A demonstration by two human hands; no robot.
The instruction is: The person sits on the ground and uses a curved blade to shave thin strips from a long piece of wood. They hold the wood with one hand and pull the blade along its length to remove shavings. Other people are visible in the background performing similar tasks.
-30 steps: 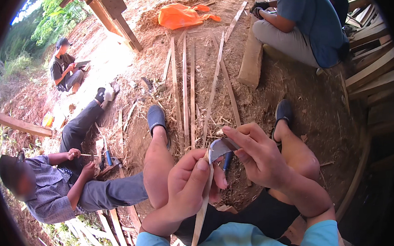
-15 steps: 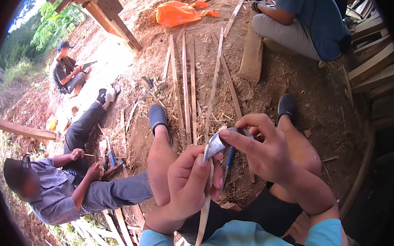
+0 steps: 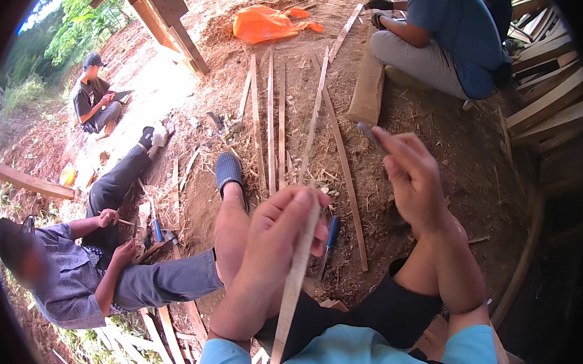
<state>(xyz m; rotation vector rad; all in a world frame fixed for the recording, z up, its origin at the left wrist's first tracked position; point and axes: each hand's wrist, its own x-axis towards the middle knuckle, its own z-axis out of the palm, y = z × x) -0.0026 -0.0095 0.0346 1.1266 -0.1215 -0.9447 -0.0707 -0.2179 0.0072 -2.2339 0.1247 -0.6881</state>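
Left hand (image 3: pixel 278 239), lower centre of the frame, is wrapping its fingers and thumb around a thin pale bamboo strip (image 3: pixel 295 280). The strip is running from the fingertips near frame centre down to the lower edge, crossing the person's lap, tilted a little to the left at its bottom end.

Right hand (image 3: pixel 413 175), right of centre and higher than the left, is lifting clear of the strip, well apart from it. Its fingers are curling closed around a small knife (image 3: pixel 368 132); only the grey blade tip is showing, sticking out at the top left of the fist. The handle is hidden inside the grip.

On the dirt between the person's legs, a blue-handled tool (image 3: pixel 330 236) is lying just right of the left hand. A dark sandal (image 3: pixel 229 172) is sitting on the foot at centre left.

Several long split slats (image 3: pixel 278 123) are lying side by side on the ground in the upper centre, pointing away toward an orange bag (image 3: pixel 263 24) at the top of the frame.

Lower left: a seated person in a grey shirt (image 3: pixel 66 279) is holding a thin stick in both hands. Upper left: another person in a cap (image 3: pixel 96 93) is sitting on the ground, bent over something flat. Upper right: a third person in a blue shirt (image 3: pixel 455 35) is sitting with back turned, beside stacked wooden planks (image 3: pixel 551 102) along the right edge.
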